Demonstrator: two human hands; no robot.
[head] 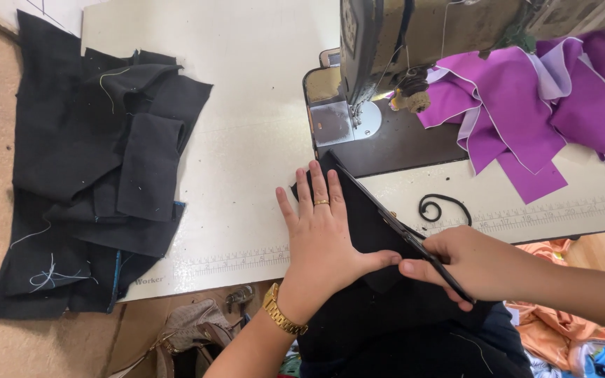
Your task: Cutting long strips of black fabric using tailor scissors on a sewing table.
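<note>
head view shows the left hand point(320, 234) spread flat, fingers unclenched, pressing a black fabric piece point(365, 224) onto the white table point(246, 168) just in front of the sewing machine point(386, 42). the right hand point(467, 262) is closed around dark scissors point(404, 234) lying along the cloth's edge. the fabric looks light, soft and limp, so it likely handles best pinned flat near the cut line.

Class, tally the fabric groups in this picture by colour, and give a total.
Black: 2, the black pile and the black piece under the left hand
Purple: 1, the purple heap
Orange: 1, the orange cloth
Total: 4
</note>
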